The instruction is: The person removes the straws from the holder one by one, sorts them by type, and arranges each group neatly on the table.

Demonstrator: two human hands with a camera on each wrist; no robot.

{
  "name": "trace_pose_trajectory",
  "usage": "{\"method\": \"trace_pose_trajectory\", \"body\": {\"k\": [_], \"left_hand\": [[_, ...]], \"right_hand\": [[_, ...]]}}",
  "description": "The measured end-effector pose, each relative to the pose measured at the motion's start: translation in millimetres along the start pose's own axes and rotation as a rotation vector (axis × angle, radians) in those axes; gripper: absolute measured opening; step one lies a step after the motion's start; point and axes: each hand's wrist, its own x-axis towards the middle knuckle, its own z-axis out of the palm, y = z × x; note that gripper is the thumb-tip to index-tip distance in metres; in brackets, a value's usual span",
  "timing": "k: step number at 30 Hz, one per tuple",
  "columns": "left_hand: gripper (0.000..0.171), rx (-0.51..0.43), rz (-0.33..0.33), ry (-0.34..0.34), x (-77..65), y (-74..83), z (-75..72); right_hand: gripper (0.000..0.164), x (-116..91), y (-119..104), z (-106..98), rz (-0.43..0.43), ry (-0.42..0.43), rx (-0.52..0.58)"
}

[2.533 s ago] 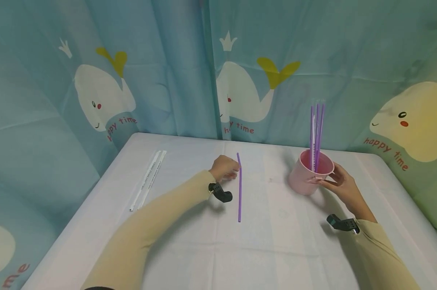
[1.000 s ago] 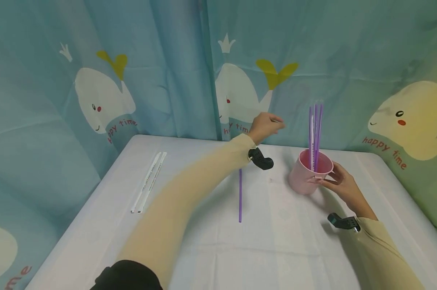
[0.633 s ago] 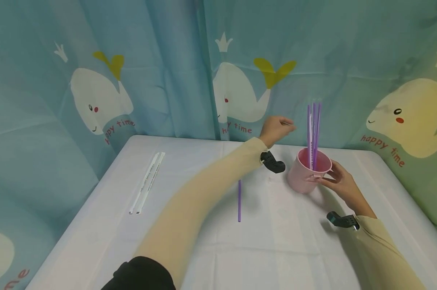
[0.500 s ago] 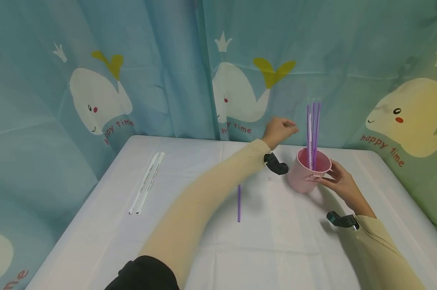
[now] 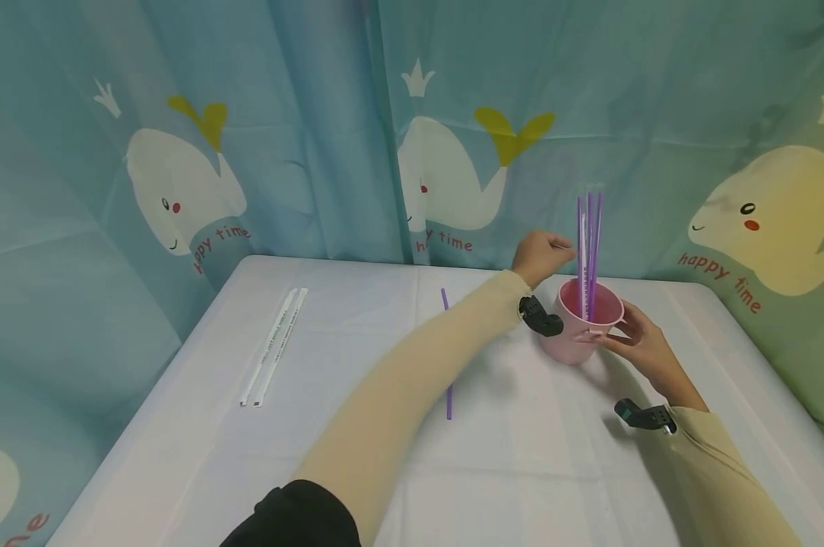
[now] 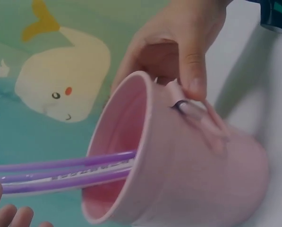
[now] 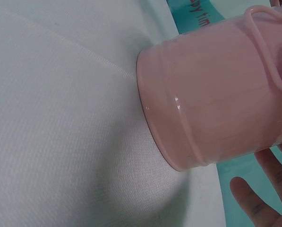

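Note:
A pink bucket [image 5: 568, 346] with a small handle stands on the table, several purple straws [image 5: 593, 243] and a white printed strip rising from its mouth. My right hand [image 5: 648, 353] grips the bucket's right side near the rim, the thumb by the handle. The bucket's base shows in the right wrist view. Close beside the straws, my left hand [image 5: 543, 257] has loosely bent fingers and no straw visible in it. Its fingertips [image 6: 6, 217] appear at the lower left of the left wrist view; whether they touch the straws cannot be told.
One purple straw [image 5: 449, 403] lies mid-table, partly hidden under my left sleeve. Two white printed strips [image 5: 273, 346] lie side by side on the left of the white table [image 5: 521, 486]. A whale-print curtain [image 5: 343, 152] hangs behind the table.
My left hand has moved from the purple straw on the table, up and rightward, to the straws in the bucket. That straw stays on the table. My right hand keeps its hold.

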Motion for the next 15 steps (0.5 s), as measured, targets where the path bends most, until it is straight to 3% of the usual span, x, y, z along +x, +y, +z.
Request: {"method": "trace_pose_trajectory", "body": {"k": [15], "left_hand": [[0.023,0.165,-0.059,-0.020,-1.2,-2.6,22.2]], "right_hand": [[0.076,-2,2,0,-0.015,0.004,-0.013]]}}
